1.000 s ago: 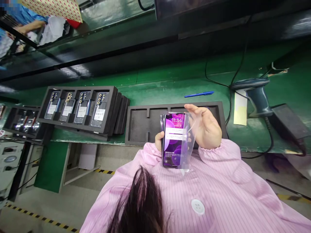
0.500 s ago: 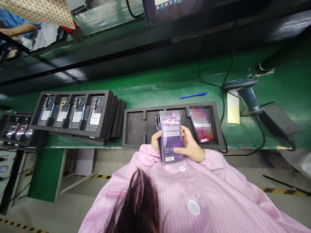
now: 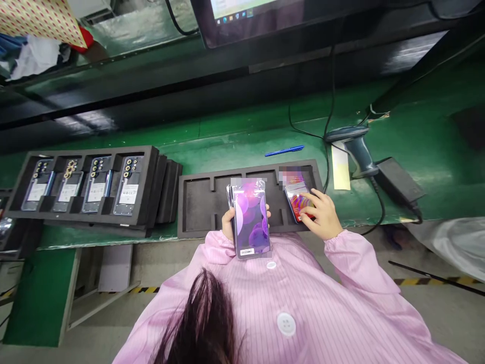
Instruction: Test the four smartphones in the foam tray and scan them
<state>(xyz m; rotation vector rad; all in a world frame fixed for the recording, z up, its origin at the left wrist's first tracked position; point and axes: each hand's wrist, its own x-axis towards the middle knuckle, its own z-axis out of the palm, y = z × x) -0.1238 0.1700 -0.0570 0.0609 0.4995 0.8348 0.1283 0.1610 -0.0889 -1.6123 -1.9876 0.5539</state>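
My left hand (image 3: 228, 223) is wrapped round a stack of phones (image 3: 251, 220), held upright in front of my chest; the front one shows a purple screen and a small white label at its bottom. Beneath and behind the stack lies a black foam tray (image 3: 197, 202) with several compartments. A phone with a red and purple screen (image 3: 295, 194) lies in the tray's right compartment. My right hand (image 3: 322, 213) is over that phone, fingers spread, with fingertips at its lower right part; whether they press on it is unclear.
Stacked foam trays (image 3: 146, 202) at the left hold several phones, backs up. A blue pen (image 3: 284, 150) lies behind the middle tray. To the right are a yellow paper (image 3: 341, 172), a barcode scanner (image 3: 358, 149), a black box (image 3: 399, 179) and cables. A monitor (image 3: 242, 25) hangs above.
My right hand has left the stack and moved right to the phone in the tray. The front phone's screen looks different. The whole view has shifted, and the scene now sits further left.
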